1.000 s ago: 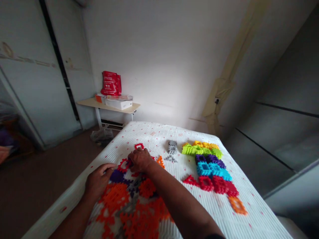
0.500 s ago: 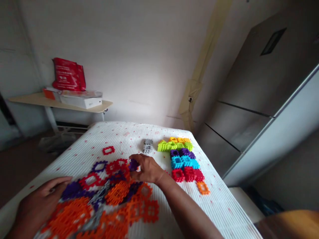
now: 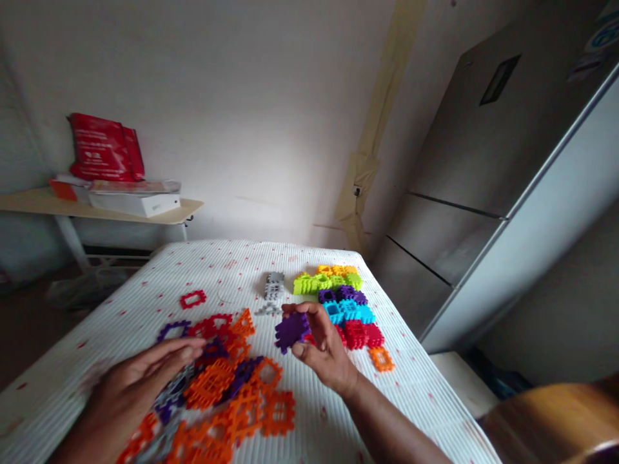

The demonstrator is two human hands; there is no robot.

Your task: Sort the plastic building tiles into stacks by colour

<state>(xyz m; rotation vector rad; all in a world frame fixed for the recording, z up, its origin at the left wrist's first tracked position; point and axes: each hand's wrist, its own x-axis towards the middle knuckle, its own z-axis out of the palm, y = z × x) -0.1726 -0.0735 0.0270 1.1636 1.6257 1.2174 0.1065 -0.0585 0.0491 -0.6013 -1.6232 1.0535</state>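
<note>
A solid purple square building piece [image 3: 292, 331] with notched edges is pinched between the thumb and fingers of my right hand [image 3: 329, 351], held up just right of the loose pile. My left hand [image 3: 138, 380] hovers over the pile's left side, fingers stretched out and thumb close beneath them; nothing shows in it. Under and beside it lie loose orange pieces [image 3: 210, 385], red pieces [image 3: 213, 325], purple pieces [image 3: 244, 377] and grey pieces [image 3: 174, 388], partly covered by the hand.
Sorted stacks stand at right: yellow [image 3: 337, 270], green [image 3: 322, 283], purple [image 3: 345, 293], light blue [image 3: 349, 312] and red [image 3: 358, 334]. Grey pieces [image 3: 274, 285] stand left of them. A lone orange frame [image 3: 382, 359] lies near the table's right edge, a red frame [image 3: 193, 299] farther left.
My right hand has lifted the purple square out of the pile and moved right with it. My left hand has shifted right over the pile. The view has turned slightly right.
</note>
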